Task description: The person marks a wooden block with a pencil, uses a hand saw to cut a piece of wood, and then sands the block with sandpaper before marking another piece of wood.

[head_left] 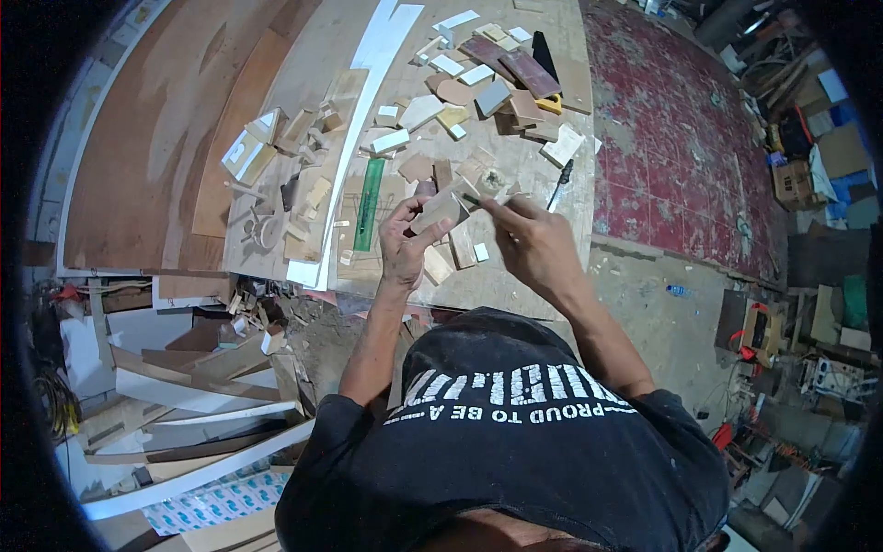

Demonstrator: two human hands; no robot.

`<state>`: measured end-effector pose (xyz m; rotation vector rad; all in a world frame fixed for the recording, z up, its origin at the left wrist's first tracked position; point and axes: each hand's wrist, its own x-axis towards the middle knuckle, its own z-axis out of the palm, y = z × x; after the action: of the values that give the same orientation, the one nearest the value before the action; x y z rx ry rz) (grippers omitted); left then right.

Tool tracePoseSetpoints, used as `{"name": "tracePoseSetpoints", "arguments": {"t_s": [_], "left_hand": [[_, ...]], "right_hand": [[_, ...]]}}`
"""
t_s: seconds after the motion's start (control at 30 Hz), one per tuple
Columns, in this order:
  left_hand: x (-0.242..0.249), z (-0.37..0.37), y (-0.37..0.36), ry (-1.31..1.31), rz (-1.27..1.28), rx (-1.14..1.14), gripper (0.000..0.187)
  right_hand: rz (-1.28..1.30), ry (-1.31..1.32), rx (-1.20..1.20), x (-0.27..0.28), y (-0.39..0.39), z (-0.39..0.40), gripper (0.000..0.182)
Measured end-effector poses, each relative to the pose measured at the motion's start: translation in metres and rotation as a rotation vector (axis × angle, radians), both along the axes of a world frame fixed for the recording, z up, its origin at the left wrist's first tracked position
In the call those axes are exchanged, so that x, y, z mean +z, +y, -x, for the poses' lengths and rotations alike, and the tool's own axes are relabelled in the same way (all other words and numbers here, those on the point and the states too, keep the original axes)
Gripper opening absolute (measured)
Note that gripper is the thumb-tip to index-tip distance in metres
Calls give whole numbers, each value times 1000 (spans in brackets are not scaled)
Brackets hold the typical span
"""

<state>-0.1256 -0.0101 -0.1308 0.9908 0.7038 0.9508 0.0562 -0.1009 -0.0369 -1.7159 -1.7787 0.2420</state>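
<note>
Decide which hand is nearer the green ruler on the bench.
Left. The left hand holds a wood block just right of the green ruler; the right hand is farther right, beyond the block.

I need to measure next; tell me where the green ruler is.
In the head view, the green ruler lies on the workbench, just left of the left hand, beside the long white strip.

Pale tan wood block (440, 210) in hand; green ruler (370, 204) on beige workbench (515, 276); white strip (354, 120); dark maroon offcut (529, 74); red patchy floor (681, 138); black shirt (515, 442), white lettering.
</note>
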Motion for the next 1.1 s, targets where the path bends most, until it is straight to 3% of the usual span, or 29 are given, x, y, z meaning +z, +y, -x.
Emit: {"name": "tracePoseSetpoints", "arguments": {"t_s": [0.07, 0.17, 0.2, 0.27, 0.4, 0.47, 0.53, 0.57, 0.6, 0.67, 0.73, 0.77, 0.83, 0.87, 0.9, 0.93, 1.0, 1.03, 1.07, 1.1], "left_hand": [[-2, -1, 0, -44, 17, 16, 36], [-5, 8, 1, -107, 46, 73, 36], [-6, 12, 0, -125, 68, 88, 36], [-8, 15, 3, -76, 42, 107, 36], [-11, 22, -5, 20, 35, 48, 34], [-21, 27, -5, 8, 65, 56, 34], [-27, 36, -7, -3, 98, 96, 34], [-28, 41, -7, 27, 72, 139, 34], [-27, 47, -9, 63, 47, 176, 34], [-20, 51, -10, 143, 9, 197, 35], [-28, 55, -12, 170, -191, 230, 36], [-31, 58, -12, 179, -149, 217, 39], [-29, 66, -12, 265, -207, 214, 40], [-30, 70, -11, 352, -269, 199, 41], [-33, 74, -11, 356, -289, 190, 42], [-35, 78, -10, 365, -283, 195, 42], [-39, 86, -9, 379, -323, 180, 40], [-36, 89, -8, 398, -364, 188, 40], [-38, 93, -8, 401, -362, 183, 40], [-43, 96, -8, 393, -360, 159, 42]], "right_hand": [[35, -54, 13, -9, 0, 2, 30], [348, -326, 87, -35, -15, -4, 29], [349, -325, 99, -38, -20, -4, 29], [247, -29, 1, -41, -21, -8, 31], [-6, 115, 3, -28, 5, 15, 33], [42, 128, 47, -43, 8, 20, 28], [181, -10, 129, -60, 1, 18, 27], [396, -185, 146, -62, -6, 14, 26], [400, -187, 171, -80, -7, 9, 26], [339, 3, 114, -136, -7, 0, 26], [342, 174, -66, -177, 18, 1, 28], [483, 166, -117, -195, 36, 0, 31], [300, 223, -156, -258, 62, -2, 31], [440, 160, -181, -261, 76, 0, 25], [352, 268, -177, -275, 88, 3, 25], [266, 379, -174, -280, 95, 10, 25], [191, 173, -122, -266, 99, 17, 26], [146, 389, -63, -250, 96, 26, 28], [148, 393, -68, -219, 88, 39, 28], [248, 809, 84, -182, 77, 56, 30]]}}
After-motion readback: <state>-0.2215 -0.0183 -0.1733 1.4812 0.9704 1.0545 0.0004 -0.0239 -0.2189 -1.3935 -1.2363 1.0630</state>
